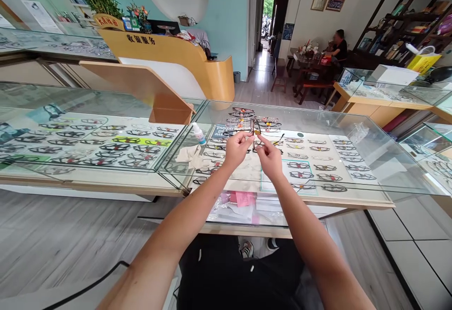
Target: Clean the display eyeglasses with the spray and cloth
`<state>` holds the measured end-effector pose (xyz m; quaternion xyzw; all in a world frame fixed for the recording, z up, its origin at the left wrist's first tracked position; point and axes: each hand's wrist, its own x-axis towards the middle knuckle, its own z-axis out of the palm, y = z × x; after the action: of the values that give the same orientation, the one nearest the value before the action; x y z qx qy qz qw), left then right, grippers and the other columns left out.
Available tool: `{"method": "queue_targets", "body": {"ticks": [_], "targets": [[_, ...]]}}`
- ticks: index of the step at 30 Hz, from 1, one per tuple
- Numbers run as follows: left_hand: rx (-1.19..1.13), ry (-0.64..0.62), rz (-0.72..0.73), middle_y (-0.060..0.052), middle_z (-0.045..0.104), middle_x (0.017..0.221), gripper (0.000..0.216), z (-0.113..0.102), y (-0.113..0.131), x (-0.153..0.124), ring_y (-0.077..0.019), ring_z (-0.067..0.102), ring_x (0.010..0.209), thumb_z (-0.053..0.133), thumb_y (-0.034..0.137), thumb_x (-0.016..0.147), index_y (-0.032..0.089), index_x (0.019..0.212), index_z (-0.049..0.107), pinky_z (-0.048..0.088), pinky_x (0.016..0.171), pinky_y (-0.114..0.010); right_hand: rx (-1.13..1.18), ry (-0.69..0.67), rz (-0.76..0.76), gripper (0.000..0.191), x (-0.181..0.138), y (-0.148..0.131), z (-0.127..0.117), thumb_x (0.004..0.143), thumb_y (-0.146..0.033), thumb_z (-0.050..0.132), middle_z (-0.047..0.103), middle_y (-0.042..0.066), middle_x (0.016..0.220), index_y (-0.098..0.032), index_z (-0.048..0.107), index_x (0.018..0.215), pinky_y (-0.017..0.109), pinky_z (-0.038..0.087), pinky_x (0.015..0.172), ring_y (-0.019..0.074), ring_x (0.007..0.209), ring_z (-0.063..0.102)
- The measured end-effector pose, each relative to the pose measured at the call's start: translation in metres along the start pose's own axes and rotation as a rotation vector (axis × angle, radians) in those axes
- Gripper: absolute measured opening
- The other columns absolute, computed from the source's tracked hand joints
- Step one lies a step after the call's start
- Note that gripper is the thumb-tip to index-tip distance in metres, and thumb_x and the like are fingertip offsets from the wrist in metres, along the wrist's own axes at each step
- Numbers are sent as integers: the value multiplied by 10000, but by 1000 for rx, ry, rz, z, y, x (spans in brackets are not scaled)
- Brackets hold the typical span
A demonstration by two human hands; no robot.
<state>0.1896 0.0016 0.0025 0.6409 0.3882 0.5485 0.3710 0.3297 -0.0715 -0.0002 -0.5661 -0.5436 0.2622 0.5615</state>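
Note:
Both hands are raised over a glass display case (226, 171), close together. Between them is a pair of eyeglasses (256, 132), small in view and partly covered by the fingers; one dark temple seems to stick out to the right. My left hand (237, 149) pinches it from the left with thumb and fingertips. From the right, the fingertips of my right hand (270, 158) are closed on the same glasses. Left of my hands, a white bottle with a blue label (198, 134) stands on the glass top, beside a crumpled beige cloth (192, 156).
Rows of glasses (330, 177) lie inside the case, under the glass. A wooden-backed panel (137, 84) leans up at the left on the neighbouring case. Behind stands a yellow counter (169, 49). A person (338, 46) sits at a far table.

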Motion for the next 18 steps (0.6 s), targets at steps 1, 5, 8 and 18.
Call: {"method": "queue_targets", "body": {"ticks": [1,5,8,18], "targets": [[6,-5,4,71,354,584,294,0,0,0,-131,335,569,760,486,889,194,924,768,288,604,-301,-12,17,0,551,0,0,-1,953,-389,584,417,-77,635,-180,727,1442,297,394,692,144,621,402],[43,-34,39,71,341,592,287,-2,-2,0,-134,333,575,753,483,908,196,923,763,281,621,-304,-26,91,-21,613,5,-2,-9,948,-378,579,413,-84,647,-154,654,1513,300,410,712,145,623,422],[68,-111,49,72,329,594,296,-3,-3,-1,-136,332,578,753,490,916,195,918,762,280,632,-304,2,177,-51,667,9,-3,-16,956,-377,561,386,-90,651,-127,577,1575,303,402,690,146,612,405],[-29,-183,15,80,306,581,414,1,4,-4,-133,304,572,796,596,863,187,915,770,251,610,-308,-126,152,-156,496,9,4,-16,945,-388,629,676,25,921,-204,693,1401,322,489,694,166,739,591]]}}
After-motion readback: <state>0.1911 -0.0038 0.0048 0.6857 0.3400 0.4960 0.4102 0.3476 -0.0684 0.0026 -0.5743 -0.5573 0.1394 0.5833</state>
